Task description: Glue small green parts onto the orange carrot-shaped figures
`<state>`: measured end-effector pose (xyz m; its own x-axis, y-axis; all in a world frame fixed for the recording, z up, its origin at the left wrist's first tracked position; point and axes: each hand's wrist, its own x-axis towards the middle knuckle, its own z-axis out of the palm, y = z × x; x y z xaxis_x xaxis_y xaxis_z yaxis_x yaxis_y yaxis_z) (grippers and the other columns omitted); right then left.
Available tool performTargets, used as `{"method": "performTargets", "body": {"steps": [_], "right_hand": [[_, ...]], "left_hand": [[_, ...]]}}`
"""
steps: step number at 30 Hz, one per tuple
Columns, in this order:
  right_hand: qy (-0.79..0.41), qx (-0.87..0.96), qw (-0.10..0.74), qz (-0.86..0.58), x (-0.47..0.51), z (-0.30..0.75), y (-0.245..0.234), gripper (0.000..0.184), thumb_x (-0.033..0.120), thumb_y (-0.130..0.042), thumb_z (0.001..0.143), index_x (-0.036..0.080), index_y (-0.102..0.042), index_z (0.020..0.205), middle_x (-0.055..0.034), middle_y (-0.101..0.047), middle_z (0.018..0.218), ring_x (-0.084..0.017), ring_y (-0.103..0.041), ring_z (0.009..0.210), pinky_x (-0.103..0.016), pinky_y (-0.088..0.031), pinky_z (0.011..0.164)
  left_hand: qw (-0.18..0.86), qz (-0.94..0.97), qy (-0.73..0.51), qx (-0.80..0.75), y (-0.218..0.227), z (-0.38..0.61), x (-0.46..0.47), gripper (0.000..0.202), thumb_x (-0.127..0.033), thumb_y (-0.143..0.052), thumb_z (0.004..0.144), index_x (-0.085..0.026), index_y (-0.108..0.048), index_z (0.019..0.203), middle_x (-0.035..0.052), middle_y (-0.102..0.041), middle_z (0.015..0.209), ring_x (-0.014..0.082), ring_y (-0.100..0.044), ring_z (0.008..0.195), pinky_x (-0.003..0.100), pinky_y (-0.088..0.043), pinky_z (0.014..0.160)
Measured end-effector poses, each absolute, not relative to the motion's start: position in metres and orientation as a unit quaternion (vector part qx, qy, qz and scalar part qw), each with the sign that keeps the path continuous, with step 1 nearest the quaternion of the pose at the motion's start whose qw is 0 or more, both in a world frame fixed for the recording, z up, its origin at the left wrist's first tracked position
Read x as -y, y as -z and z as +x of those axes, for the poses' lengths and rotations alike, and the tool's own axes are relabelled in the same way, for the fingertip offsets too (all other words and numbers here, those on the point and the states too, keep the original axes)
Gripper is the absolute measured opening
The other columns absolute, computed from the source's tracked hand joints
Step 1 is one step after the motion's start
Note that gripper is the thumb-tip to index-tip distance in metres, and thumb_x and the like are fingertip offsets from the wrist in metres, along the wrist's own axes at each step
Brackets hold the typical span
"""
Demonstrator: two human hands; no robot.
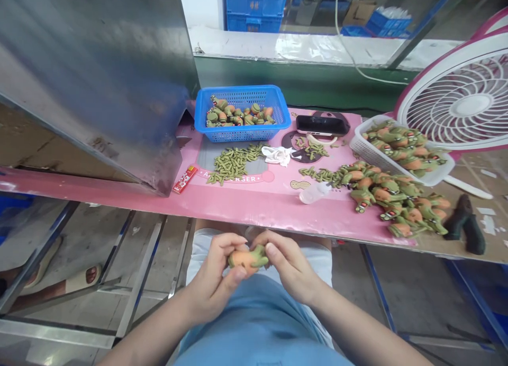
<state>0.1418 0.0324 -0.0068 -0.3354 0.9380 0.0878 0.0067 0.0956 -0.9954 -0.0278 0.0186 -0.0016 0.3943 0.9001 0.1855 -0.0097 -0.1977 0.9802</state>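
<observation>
Over my lap, both hands close round one small green-and-orange toy figure (pixel 246 258). My left hand (pixel 216 276) grips its orange end from the left, thumb underneath. My right hand (pixel 288 263) pinches its green end from the right. Several like figures lie heaped on the pink table top (pixel 254 207) at the right (pixel 397 199), more fill a tilted white basket (pixel 369 152), and others sit in a blue basket (pixel 242 112) at the back. A pile of small green pieces (pixel 234 162) lies in front of the blue basket.
A large metal chute (pixel 99 75) slopes over the table's left. A pink-and-white fan (pixel 464 99) stands at the right, a black device (pixel 321 124) and a white rag (pixel 279 154) mid-table, a red packet (pixel 184 179) near the chute. A sandalled foot (pixel 85 278) shows lower left.
</observation>
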Motion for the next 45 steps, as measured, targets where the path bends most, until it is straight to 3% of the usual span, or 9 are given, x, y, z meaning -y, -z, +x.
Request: {"method": "performTargets", "body": {"steps": [3, 6, 9, 13, 20, 36, 41, 45], "right_hand": [[-0.573, 0.599, 0.446, -0.337, -0.033, 0.146, 0.004, 0.029, 0.044, -0.047, 0.089, 0.018, -0.053, 0.079, 0.0034, -0.048, 0.061, -0.009, -0.042, 0.051, -0.019, -0.035, 0.047], [-0.538, 0.631, 0.470, -0.302, -0.037, 0.153, -0.001, 0.025, 0.044, -0.050, 0.088, 0.020, -0.054, 0.083, 0.0027, -0.050, 0.066, -0.009, -0.044, 0.055, -0.018, -0.037, 0.050], [-0.494, 0.670, 0.474, -0.288, -0.039, 0.159, -0.003, 0.024, 0.044, -0.049, 0.088, 0.020, -0.056, 0.087, 0.0015, -0.052, 0.069, -0.010, -0.046, 0.059, -0.019, -0.038, 0.053], [-0.482, 0.687, 0.465, -0.281, -0.039, 0.161, -0.002, 0.024, 0.042, -0.050, 0.088, 0.019, -0.056, 0.088, 0.0013, -0.053, 0.069, -0.010, -0.046, 0.058, -0.020, -0.038, 0.053], [-0.506, 0.677, 0.450, -0.287, -0.036, 0.159, -0.003, 0.026, 0.044, -0.049, 0.088, 0.019, -0.056, 0.085, 0.0011, -0.052, 0.068, -0.011, -0.045, 0.057, -0.021, -0.039, 0.053], [-0.511, 0.683, 0.438, -0.284, -0.038, 0.161, -0.001, 0.024, 0.043, -0.049, 0.088, 0.020, -0.055, 0.088, 0.0015, -0.051, 0.069, -0.011, -0.045, 0.058, -0.022, -0.039, 0.055], [-0.468, 0.695, 0.446, -0.313, -0.038, 0.158, -0.002, 0.025, 0.043, -0.046, 0.089, 0.020, -0.055, 0.089, -0.0006, -0.055, 0.071, -0.012, -0.049, 0.061, -0.022, -0.042, 0.056], [-0.340, 0.667, 0.485, -0.452, -0.033, 0.163, 0.017, 0.025, 0.044, -0.046, 0.088, 0.021, -0.057, 0.090, -0.0028, -0.058, 0.073, -0.016, -0.055, 0.066, -0.026, -0.046, 0.059]], "left_hand": [[0.446, 0.745, -0.398, -0.297, -0.002, -0.033, -0.021, 0.034, -0.032, -0.043, 0.090, -0.028, -0.033, 0.122, 0.0042, -0.052, 0.097, 0.0156, -0.055, 0.086, 0.025, -0.045, 0.075], [0.435, 0.773, -0.361, -0.287, -0.009, -0.033, -0.025, 0.037, -0.038, -0.047, 0.087, -0.028, -0.034, 0.120, 0.0055, -0.053, 0.103, 0.0169, -0.056, 0.091, 0.024, -0.046, 0.077], [0.434, 0.788, -0.321, -0.298, -0.016, -0.029, -0.031, 0.045, -0.055, -0.049, 0.079, -0.024, -0.039, 0.110, 0.0045, -0.057, 0.094, 0.0173, -0.058, 0.079, 0.024, -0.047, 0.067], [0.435, 0.806, -0.253, -0.313, -0.022, -0.023, -0.037, 0.052, -0.067, -0.038, 0.075, -0.019, -0.049, 0.088, 0.0016, -0.056, 0.071, 0.0151, -0.051, 0.057, 0.023, -0.038, 0.051], [0.511, 0.769, -0.212, -0.321, -0.026, -0.019, -0.040, 0.043, -0.061, -0.043, 0.077, -0.021, -0.050, 0.064, -0.0006, -0.048, 0.057, 0.0148, -0.040, 0.049, 0.024, -0.030, 0.050], [0.517, 0.770, -0.210, -0.308, -0.023, -0.018, -0.043, 0.040, -0.057, -0.046, 0.079, -0.021, -0.045, 0.061, -0.0016, -0.040, 0.059, 0.0150, -0.034, 0.053, 0.024, -0.027, 0.052], [0.556, 0.728, -0.222, -0.335, -0.021, -0.019, -0.043, 0.041, -0.057, -0.052, 0.076, -0.021, -0.043, 0.060, -0.0024, -0.038, 0.058, 0.0141, -0.032, 0.052, 0.025, -0.025, 0.052], [0.708, 0.533, -0.314, -0.339, -0.010, -0.018, -0.039, 0.046, -0.061, -0.059, 0.069, -0.020, -0.040, 0.065, -0.0048, -0.037, 0.055, 0.0102, -0.031, 0.049, 0.022, -0.025, 0.047]]}}
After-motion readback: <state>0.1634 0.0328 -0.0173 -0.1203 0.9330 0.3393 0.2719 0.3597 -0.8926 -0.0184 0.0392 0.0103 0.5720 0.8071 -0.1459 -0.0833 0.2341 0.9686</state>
